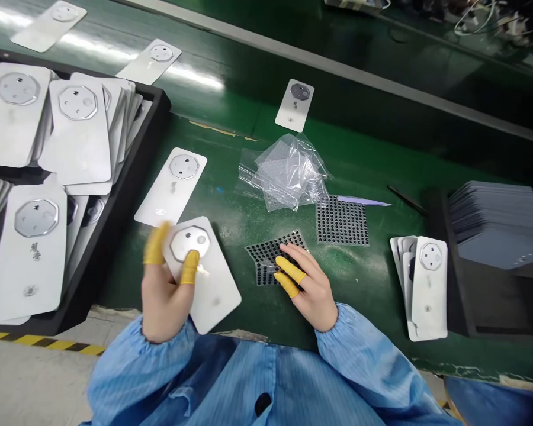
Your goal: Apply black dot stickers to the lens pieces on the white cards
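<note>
A white phone back panel [215,290] with an octagonal camera plate is tilted in my left hand [169,290]. The thumb lies across its face near the camera area, and the index finger, blurred, is at its upper left edge. Yellow finger cots cover both. My right hand [308,284], also with yellow cots on two fingers, has its fingers close together at the edge of a bent sheet of small black round pads [270,251]; the fingertips seem to pinch it. Another flat pad sheet [342,225] lies to the right, with purple tweezers [364,202] across its top.
A black tray [160,106] at left holds many white panels. Loose panels [171,186] lie on the green bench [231,201], with crumpled clear plastic bags [291,171] behind. At right are stacked panels [430,290], dark tweezers [406,200] and a box [464,296] of grey sheets [497,219].
</note>
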The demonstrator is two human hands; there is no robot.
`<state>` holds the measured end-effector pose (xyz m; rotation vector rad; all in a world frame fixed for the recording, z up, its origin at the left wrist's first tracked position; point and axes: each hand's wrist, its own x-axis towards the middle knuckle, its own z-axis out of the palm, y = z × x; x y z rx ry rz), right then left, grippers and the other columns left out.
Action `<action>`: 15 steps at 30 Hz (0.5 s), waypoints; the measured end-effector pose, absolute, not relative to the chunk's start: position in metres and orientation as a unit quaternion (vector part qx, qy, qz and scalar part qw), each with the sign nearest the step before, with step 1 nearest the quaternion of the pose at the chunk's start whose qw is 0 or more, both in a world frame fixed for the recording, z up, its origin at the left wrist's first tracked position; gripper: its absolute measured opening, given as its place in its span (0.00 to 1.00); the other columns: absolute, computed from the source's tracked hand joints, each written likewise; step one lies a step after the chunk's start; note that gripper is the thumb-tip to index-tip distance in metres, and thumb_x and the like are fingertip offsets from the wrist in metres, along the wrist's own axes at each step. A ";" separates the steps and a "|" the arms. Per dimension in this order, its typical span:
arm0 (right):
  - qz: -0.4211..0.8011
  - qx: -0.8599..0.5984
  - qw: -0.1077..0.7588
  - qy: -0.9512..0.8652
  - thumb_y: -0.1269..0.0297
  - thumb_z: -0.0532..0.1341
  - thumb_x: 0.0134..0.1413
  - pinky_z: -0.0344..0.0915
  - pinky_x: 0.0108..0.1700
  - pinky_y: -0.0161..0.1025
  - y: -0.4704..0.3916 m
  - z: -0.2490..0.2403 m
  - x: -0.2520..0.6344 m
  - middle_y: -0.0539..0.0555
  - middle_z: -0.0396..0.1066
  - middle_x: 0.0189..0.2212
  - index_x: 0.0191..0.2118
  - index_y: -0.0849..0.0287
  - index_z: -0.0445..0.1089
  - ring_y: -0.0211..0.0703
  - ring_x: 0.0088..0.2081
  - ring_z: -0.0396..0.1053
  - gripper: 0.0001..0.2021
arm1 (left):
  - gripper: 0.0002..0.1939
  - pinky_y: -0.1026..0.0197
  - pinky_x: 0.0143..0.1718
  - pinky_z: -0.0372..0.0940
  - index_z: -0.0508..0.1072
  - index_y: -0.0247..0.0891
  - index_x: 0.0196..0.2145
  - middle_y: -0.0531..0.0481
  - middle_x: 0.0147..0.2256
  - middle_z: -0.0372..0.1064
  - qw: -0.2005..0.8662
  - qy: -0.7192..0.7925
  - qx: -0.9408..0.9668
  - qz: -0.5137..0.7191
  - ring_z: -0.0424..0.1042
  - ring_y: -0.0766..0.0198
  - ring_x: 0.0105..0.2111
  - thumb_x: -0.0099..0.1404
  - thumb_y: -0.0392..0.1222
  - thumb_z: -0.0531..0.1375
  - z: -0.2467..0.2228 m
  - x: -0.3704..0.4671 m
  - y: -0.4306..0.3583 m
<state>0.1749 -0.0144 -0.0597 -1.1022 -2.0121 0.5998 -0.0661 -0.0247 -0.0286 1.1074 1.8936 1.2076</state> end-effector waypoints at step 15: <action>0.207 -0.321 0.360 -0.851 0.76 0.56 0.60 0.70 0.52 0.52 0.000 -0.032 0.164 0.60 0.74 0.42 0.45 0.61 0.70 0.44 0.47 0.71 0.10 | 0.14 0.61 0.25 0.70 0.80 0.33 0.30 0.46 0.25 0.77 0.637 0.529 0.419 0.373 0.73 0.59 0.24 0.55 0.48 0.67 -0.028 -0.021 -0.023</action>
